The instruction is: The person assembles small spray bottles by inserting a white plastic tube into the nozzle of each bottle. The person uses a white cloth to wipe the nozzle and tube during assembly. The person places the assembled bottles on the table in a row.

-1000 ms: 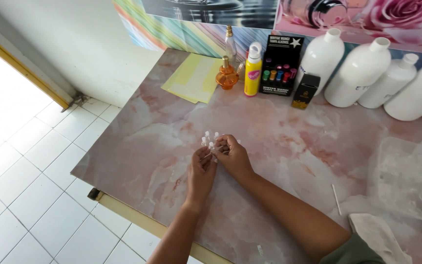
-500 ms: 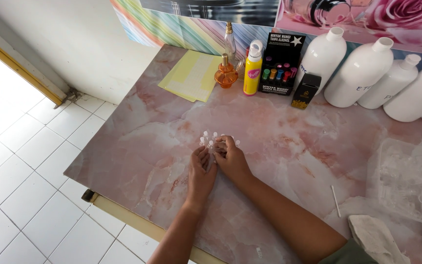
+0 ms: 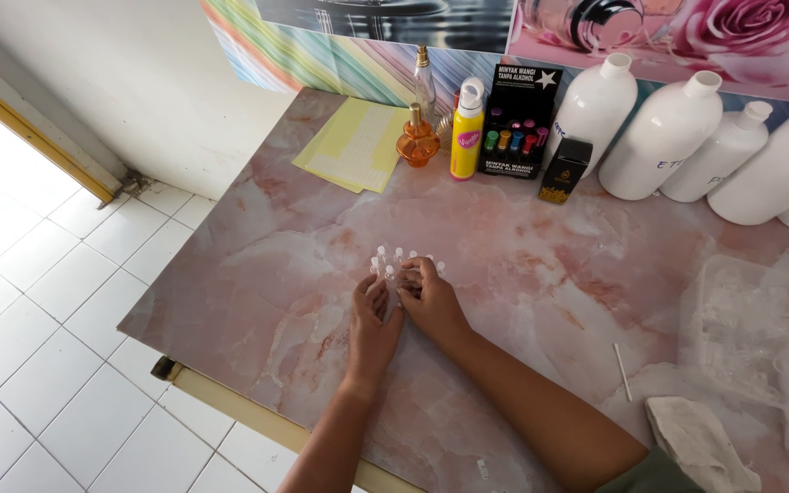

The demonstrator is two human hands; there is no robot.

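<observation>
Both hands at a cluster of small clear vials on the pink marble bench (image 3: 257, 274).

The left hand (image 3: 372, 324) and right hand (image 3: 431, 301) rest side by side, fingertips touching the vials (image 3: 394, 260) near the bench centre; whether either grip encloses a vial cannot be determined. White bottles (image 3: 659, 137) stand at the rear edge.

Pink marble-pattern table (image 3: 257, 274). On it: small clear vials (image 3: 394, 260) mid-table, yellow sheets (image 3: 353, 144), orange perfume bottle (image 3: 417, 141), yellow spray can (image 3: 468, 128), black box (image 3: 565, 169), white plastic bottles (image 3: 664, 137) at back, clear plastic bags (image 3: 746, 319), white stick (image 3: 623, 372), cloth (image 3: 700, 443).
</observation>
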